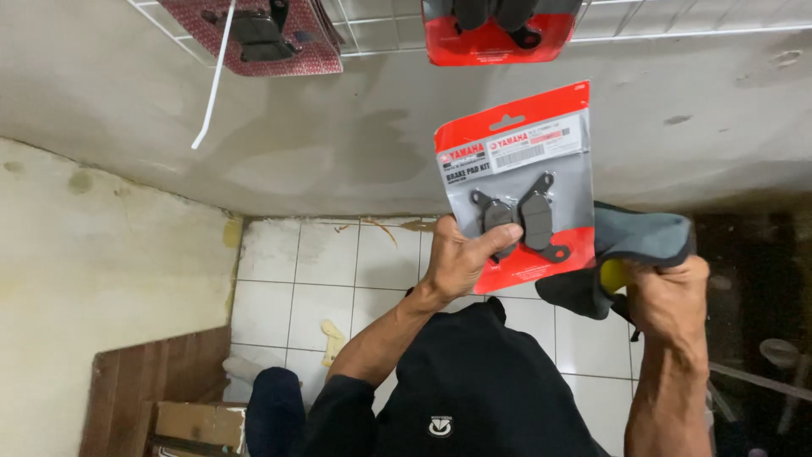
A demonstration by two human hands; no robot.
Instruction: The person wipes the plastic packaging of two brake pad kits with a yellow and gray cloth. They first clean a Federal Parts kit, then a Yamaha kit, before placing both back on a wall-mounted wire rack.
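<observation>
My left hand (461, 256) grips the lower left corner of a flat red and clear blister package (520, 182) that holds two dark brake pads, raised in front of a pale wall. My right hand (668, 292) is closed on a grey cloth (639, 237) with a yellow patch showing by the fingers. The cloth sits just right of the package and touches its lower right edge.
A white wire grid rack (660, 25) on the wall carries two more hanging packages, one dark red (262, 38) and one bright red (499, 34). A white strip (216, 80) dangles from the rack. Below lie white floor tiles (296, 279), a cardboard box (199, 423) and wooden boards (139, 381).
</observation>
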